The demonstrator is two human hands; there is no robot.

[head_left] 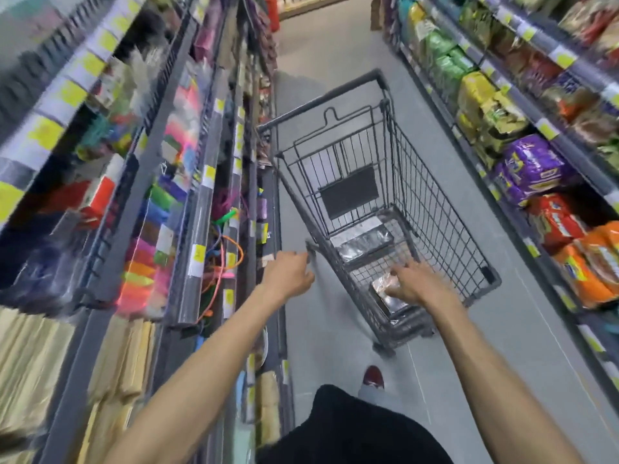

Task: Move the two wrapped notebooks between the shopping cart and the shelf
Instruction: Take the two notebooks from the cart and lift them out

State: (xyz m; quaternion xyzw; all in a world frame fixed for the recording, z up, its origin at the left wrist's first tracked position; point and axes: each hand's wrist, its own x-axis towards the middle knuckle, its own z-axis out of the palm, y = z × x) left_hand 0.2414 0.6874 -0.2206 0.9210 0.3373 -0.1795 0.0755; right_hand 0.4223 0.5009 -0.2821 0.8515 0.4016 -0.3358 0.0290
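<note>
In the narrow aisle between two runs of shelving, we reach into the shopping cart, which stands just ahead of us and close against the stationery shelf on our left. Our left hand hangs at the cart's near left corner, fingers loosely curled and holding nothing that we can make out; whether it touches the rim we cannot tell. Our right hand is down in the basket with fingers spread, resting on or closing over the nearer wrapped notebook, which lies flat at the near end of the wire floor. The farther wrapped notebook lies flat too, toward the middle of the basket, apart from the first. Both look thin, light and fairly stiff, and the glossy film around them probably makes them slippery, so we judge a pinch across one edge, thumb above and fingers slid beneath, safer than a press on the smooth face; the wire floor gives room to get fingertips under. Much is hard to read: the left shelving is smeared by motion blur, our right hand covers much of the nearer notebook, and the glare on both wrappers hides any cover print. The exact shelf slot meant for them is not identifiable.
</note>
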